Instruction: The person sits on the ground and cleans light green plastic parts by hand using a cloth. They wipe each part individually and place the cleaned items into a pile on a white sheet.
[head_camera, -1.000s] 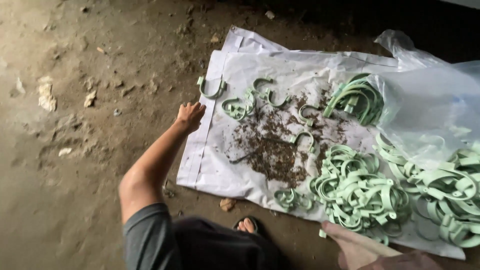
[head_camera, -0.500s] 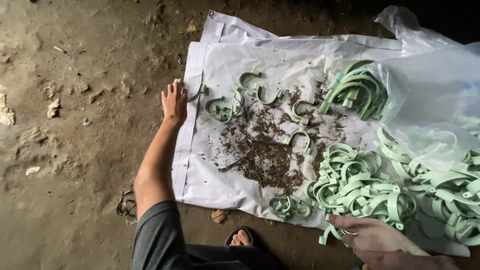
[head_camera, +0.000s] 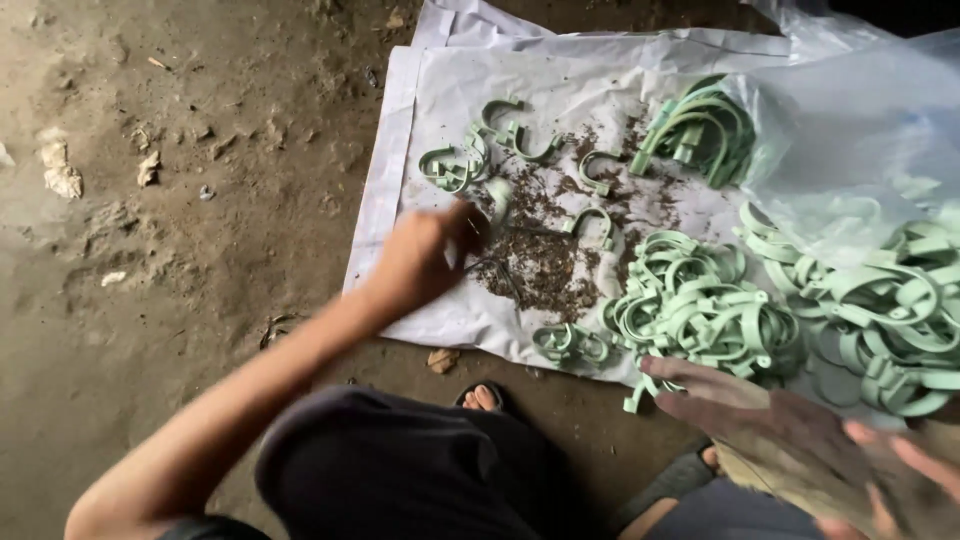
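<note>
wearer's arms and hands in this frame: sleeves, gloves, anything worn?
Both hands are bare: no gloves, rings, watch or bands visible. The left hand sits on a long slim forearm, bare up past the elbow, with no sleeve in view. The right hand is motion-blurred at the frame's lower right corner; only its fingers and palm show, and its wrist is cut off.

clips (head_camera: 700, 310): pale green | sheet (head_camera: 420, 110): white | debris (head_camera: 545, 265): dark brown | ground (head_camera: 180, 230): dull brown

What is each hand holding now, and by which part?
Left hand: blurred over the white sheet; whether it holds anything cannot be told. Right hand: open, holding nothing, beside the green clip pile.
</note>
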